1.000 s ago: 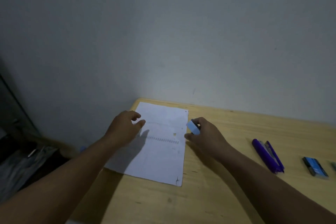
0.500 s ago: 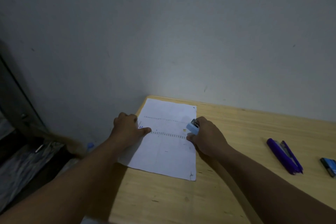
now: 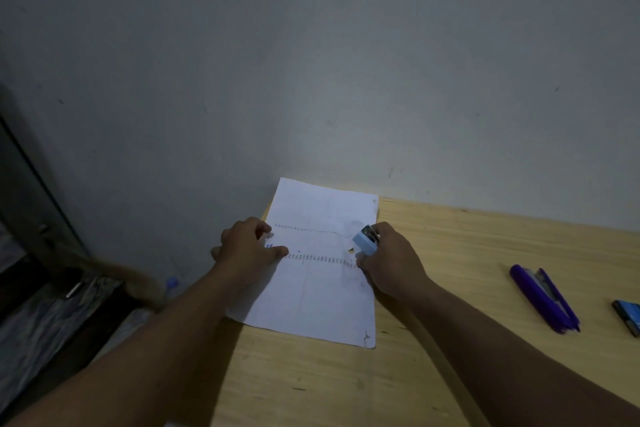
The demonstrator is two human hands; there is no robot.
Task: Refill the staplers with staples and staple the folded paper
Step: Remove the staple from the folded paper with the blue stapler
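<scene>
A white sheet of paper (image 3: pixel 322 295) lies flat at the far left corner of the wooden table (image 3: pixel 467 253). Two rows of staples cross it. My left hand (image 3: pixel 246 250) presses on the sheet's left edge, fingertips on the paper. My right hand (image 3: pixel 388 260) grips a small light-blue stapler (image 3: pixel 364 243) at the sheet's right edge, by the end of the lower staple row. A purple stapler (image 3: pixel 540 298) lies open on the table to the right.
A blue and black staple box (image 3: pixel 628 317) sits at the right edge of view. A grey wall (image 3: pixel 346 62) rises right behind the table. Left of the table, lower down, are dark clutter and a plastic bottle (image 3: pixel 171 284).
My left hand slid from the middle of the sheet to its left edge. My right hand keeps the blue stapler at the right edge. The view shifted left.
</scene>
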